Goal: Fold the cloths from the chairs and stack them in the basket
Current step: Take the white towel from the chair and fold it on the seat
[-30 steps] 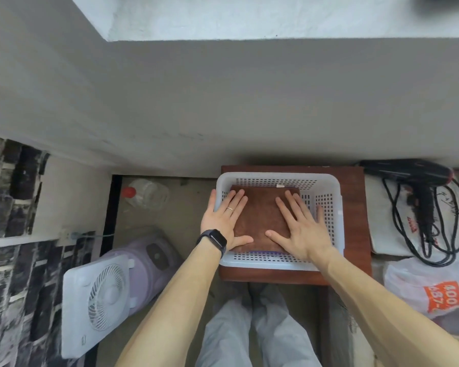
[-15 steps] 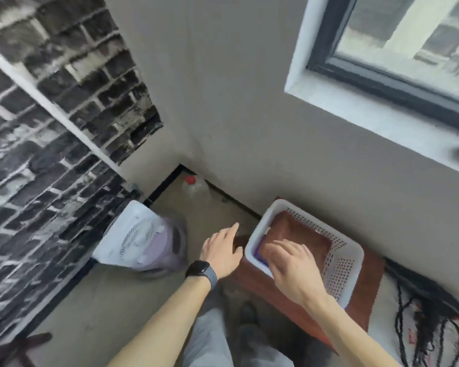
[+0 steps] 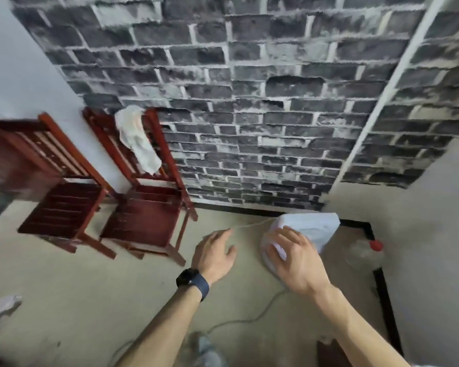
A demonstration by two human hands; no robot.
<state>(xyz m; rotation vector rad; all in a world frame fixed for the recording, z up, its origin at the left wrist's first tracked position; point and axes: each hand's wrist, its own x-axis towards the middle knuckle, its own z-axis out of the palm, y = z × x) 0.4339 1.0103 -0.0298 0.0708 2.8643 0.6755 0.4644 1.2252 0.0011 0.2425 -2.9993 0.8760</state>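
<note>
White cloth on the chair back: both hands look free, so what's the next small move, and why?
Probably reach the left hand for the white cloth. It hangs unfolded over the back of the red wooden chair, apart from both hands; the left hand is the nearer, and it and the right hand are open, holding nothing.

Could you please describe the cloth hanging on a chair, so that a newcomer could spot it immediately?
Look at the dark brick wall; a red wooden chair stands in front of its left end. The cloth hangs over the top of that chair's backrest. It is white and crumpled, while the second chair alongside has a bare backrest.
</note>
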